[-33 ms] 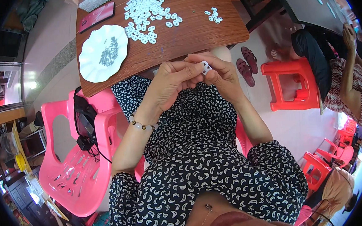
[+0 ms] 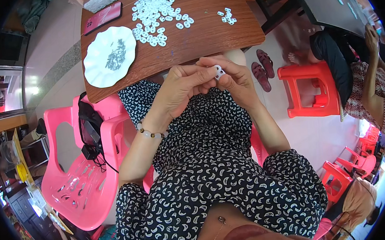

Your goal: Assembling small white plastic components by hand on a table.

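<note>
We pinch a small white piece between left hand and right hand, off the tabletop; loosening could drop it onto our lap.

A small glossy white plastic piece, smooth brown wood-grain table, shiny pink moulded plastic chair, soft patterned cloth dress.

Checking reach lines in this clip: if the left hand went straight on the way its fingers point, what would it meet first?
The left hand points at the small white piece pinched between both hands, with the right hand just behind it. They already touch, so nothing else intervenes.
</note>
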A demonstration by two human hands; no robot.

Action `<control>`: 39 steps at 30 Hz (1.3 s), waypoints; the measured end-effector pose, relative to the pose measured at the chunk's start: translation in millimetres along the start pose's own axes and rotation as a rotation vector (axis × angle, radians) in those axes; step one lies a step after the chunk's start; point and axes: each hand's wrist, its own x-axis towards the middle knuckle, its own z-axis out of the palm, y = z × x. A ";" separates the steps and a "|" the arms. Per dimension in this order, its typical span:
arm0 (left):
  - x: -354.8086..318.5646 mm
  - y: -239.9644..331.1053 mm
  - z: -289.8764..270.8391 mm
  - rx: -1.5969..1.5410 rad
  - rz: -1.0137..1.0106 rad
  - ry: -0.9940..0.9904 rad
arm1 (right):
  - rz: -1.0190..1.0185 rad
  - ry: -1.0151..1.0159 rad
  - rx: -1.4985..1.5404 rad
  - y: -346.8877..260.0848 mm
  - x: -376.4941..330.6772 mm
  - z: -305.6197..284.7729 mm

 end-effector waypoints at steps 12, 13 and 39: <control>-2.2 1.3 4.0 -0.036 -0.035 0.008 | -0.192 0.035 -0.220 6.6 1.7 0.2; -2.8 1.7 4.9 -0.049 -0.041 0.013 | -0.192 0.036 -0.219 6.6 1.1 0.9; 4.8 -18.5 14.1 -0.195 -0.025 0.007 | -0.177 0.152 -0.111 17.7 -4.5 -4.1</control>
